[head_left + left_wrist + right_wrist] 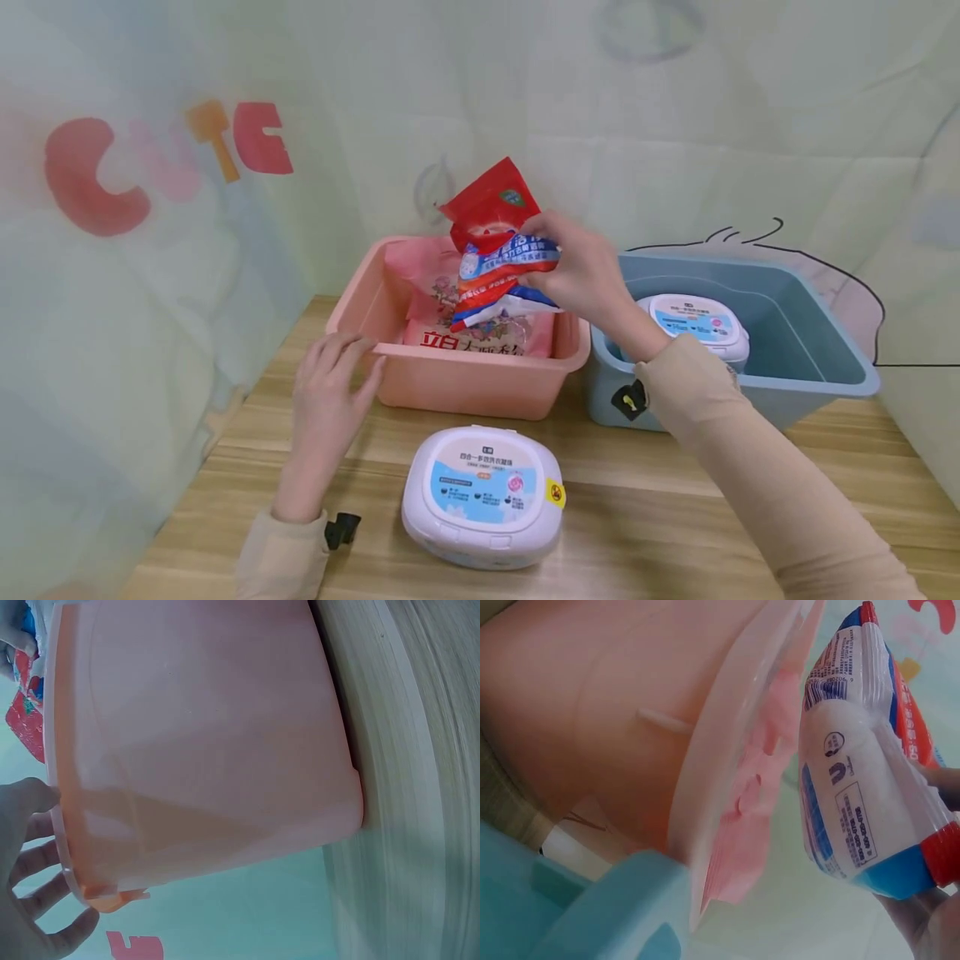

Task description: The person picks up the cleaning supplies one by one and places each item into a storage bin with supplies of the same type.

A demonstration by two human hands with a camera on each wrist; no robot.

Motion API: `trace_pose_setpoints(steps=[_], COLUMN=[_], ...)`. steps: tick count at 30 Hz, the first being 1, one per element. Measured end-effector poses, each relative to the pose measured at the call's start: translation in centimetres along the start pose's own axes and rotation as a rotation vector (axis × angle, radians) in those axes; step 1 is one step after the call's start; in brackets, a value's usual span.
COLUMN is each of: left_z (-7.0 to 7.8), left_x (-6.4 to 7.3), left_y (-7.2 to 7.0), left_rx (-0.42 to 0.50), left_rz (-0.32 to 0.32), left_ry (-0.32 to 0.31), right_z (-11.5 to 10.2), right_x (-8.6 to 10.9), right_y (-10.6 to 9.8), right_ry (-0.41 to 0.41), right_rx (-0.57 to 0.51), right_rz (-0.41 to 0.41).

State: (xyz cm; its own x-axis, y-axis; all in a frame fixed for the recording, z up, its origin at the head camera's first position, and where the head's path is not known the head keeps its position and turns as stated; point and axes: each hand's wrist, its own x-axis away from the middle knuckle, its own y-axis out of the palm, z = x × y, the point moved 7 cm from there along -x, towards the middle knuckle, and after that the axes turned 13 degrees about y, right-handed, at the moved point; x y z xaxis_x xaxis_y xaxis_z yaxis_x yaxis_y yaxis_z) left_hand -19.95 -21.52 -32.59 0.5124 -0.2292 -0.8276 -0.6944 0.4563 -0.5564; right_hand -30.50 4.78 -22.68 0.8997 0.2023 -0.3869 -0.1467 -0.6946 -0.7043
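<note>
Bag: pinched in our right hand above the pink bin.
Left hand: grips its rim, eight o'clock.
Around pink bin: blue bin, three o'clock, holding one tub; second tub, six o'clock.
Inside: pink packet, beneath our bag.
Writing: we read 立白 on the packet, CUTE on the wall, ten o'clock.

On the counter, the left bin stands just beside the right bin. A bag lies in the left bin, below a pouch; one tub sits in the right bin, another tub before the left.
</note>
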Motion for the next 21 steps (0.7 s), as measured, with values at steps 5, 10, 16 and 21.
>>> trace_pose_setpoints(steps=[5, 10, 16, 21], left_z=[0.0, -0.1, -0.3, -0.4], left_x=[0.0, -0.2, -0.1, 0.3], left_y=[0.0, -0.2, -0.1, -0.1], left_rx=[0.006, 0.006, 0.005, 0.002], left_rz=[0.011, 0.03, 0.024, 0.016], left_ry=[0.003, 0.007, 0.008, 0.003], right_z=[-0.2, -0.4, -0.4, -0.4], right_x=[-0.8, -1.6, -2.5, -3.0], right_y=[0.7, 1.6, 3.2, 4.7], right_ry=[0.014, 0.021, 0.029, 0.026], right_rx=[0.054, 0.119, 0.202, 0.274], right_rz=[-0.051, -0.098, -0.164, -0.222])
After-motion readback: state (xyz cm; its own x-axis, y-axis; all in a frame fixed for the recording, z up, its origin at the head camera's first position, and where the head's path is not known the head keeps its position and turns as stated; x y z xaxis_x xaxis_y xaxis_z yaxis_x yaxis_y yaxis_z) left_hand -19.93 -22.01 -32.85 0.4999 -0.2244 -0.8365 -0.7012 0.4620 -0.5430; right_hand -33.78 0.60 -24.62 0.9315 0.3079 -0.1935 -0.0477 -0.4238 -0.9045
